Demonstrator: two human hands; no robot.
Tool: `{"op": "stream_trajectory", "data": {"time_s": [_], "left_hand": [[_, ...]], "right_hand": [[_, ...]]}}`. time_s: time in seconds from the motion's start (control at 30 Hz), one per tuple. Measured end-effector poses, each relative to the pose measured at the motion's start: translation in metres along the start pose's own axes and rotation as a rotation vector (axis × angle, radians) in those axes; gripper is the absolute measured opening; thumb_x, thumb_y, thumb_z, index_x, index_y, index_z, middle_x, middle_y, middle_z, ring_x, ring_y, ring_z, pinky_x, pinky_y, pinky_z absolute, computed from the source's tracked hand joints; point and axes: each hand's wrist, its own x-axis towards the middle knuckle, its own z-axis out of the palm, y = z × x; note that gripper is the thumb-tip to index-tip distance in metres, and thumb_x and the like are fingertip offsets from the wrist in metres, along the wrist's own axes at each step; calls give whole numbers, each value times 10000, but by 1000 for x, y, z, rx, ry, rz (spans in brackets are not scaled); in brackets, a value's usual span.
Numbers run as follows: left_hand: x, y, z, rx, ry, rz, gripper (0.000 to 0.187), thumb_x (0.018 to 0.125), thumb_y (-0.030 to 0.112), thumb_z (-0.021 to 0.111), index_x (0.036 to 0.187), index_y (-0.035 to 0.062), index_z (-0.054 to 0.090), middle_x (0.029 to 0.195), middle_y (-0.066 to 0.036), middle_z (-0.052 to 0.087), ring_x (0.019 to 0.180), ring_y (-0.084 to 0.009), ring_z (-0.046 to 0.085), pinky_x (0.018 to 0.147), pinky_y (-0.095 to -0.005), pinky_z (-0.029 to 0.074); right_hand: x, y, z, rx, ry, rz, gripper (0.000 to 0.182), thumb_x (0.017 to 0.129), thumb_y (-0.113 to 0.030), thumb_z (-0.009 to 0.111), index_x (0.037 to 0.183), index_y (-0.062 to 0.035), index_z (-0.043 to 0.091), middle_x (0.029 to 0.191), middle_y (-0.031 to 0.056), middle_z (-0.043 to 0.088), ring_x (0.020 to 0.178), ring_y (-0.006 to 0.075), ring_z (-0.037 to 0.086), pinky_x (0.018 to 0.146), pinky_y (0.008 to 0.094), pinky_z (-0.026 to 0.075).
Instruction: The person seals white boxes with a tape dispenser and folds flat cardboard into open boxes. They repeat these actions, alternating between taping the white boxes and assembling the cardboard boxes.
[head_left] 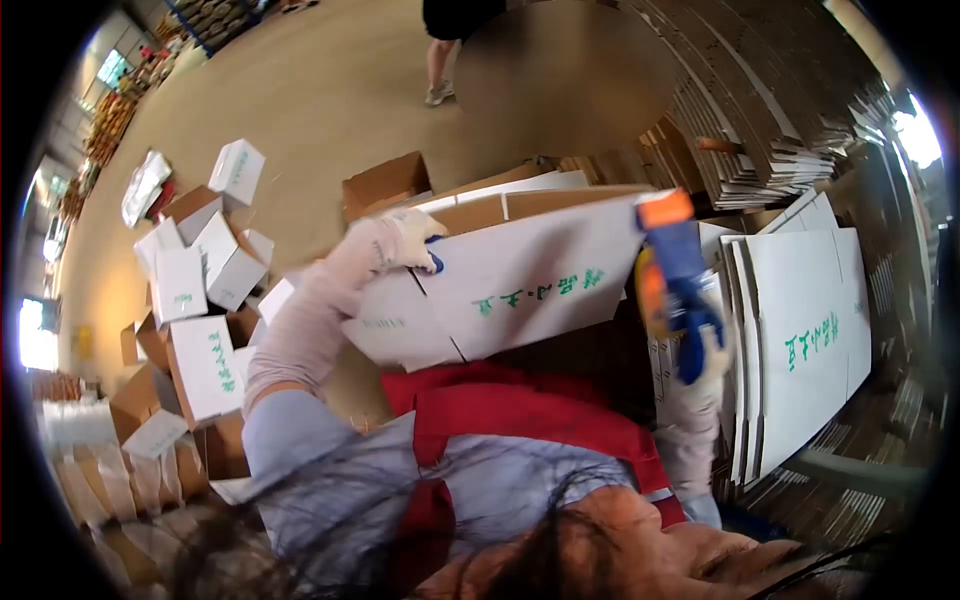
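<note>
A white cardboard box [540, 275] with green printed characters is held in front of my red apron, its brown inner side showing along the top edge. My left hand [415, 240], in a white glove with blue-coated fingertips, is closed on the box's upper left edge. At the box's right end, my gloved right hand [703, 350] is wrapped around a blue and orange tape dispenser [675, 245]. The dispenser's head is close to the box's upper right corner; blur hides whether they touch.
Flat white cartons [800, 345] stand stacked at my right, with more flattened cardboard [740, 90] behind. Several opened boxes [205, 360] are piled on the floor at my left. A person's leg [438, 65] shows at the top, beside a blurred dark round patch.
</note>
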Motion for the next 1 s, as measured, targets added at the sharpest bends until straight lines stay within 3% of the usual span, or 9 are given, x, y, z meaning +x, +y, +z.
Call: {"op": "stream_trajectory", "data": {"time_s": [0.1,0.13,0.27,0.33,0.43,0.57,0.6,0.7,1.0], "left_hand": [[-64,21,-37,196,122,195,387,642,201,688,1012,96,649,1002,-90,619,985,-281,574,828,-397,461],[-68,8,-33,232,267,385,328,626,162,688,948,99,667,971,-80,622,939,-284,585,807,-394,471],[-43,-24,11,521,304,218,185,686,178,679,869,165,695,1246,-21,521,1193,-233,446,1031,-424,298],[-40,-22,8,674,314,51,208,730,204,651,933,190,691,1289,-38,476,1218,-274,424,1058,-428,271],[-21,-3,16,572,300,-6,256,746,200,629,999,194,671,1247,-53,489,1177,-264,461,1018,-425,320],[-23,53,50,138,428,769,277,681,264,647,927,138,648,847,-61,635,826,-265,621,707,-370,496],[-22,69,64,157,403,706,273,659,318,652,852,126,633,810,-72,630,810,-273,619,717,-388,493],[-14,81,75,124,625,591,245,654,352,655,746,131,599,702,-59,583,726,-251,589,679,-385,438],[-75,0,8,128,275,354,413,637,432,733,974,196,696,821,-51,664,806,-225,631,708,-352,470]], "right_hand": [[42,-58,13,-311,-43,-393,343,874,-122,479,1130,97,542,1061,182,609,888,229,618,774,286,483],[55,-74,20,-314,-170,-387,319,872,-87,473,1117,101,551,1055,178,611,887,231,619,791,292,481],[116,-40,68,-362,-392,-185,247,843,-49,558,1059,58,613,983,113,641,850,152,601,792,273,470],[128,-9,125,-533,-363,0,256,830,-169,638,1046,-33,655,923,84,664,822,151,620,767,281,485],[138,44,205,-1187,-599,-417,400,827,-465,575,940,-95,677,913,128,667,820,288,639,740,381,494],[115,58,300,-1667,-915,-256,466,827,-536,491,963,-138,692,915,111,679,861,270,655,754,409,499],[114,60,304,-1634,-908,-282,449,830,-517,493,971,-137,690,921,106,680,867,258,656,750,404,501],[138,79,291,-1579,-866,-281,398,849,-457,497,1011,-137,670,981,94,673,913,251,645,769,395,499],[167,19,117,-1639,-739,-145,387,832,-470,542,1036,-161,654,1042,91,643,939,241,620,814,369,474]]}}
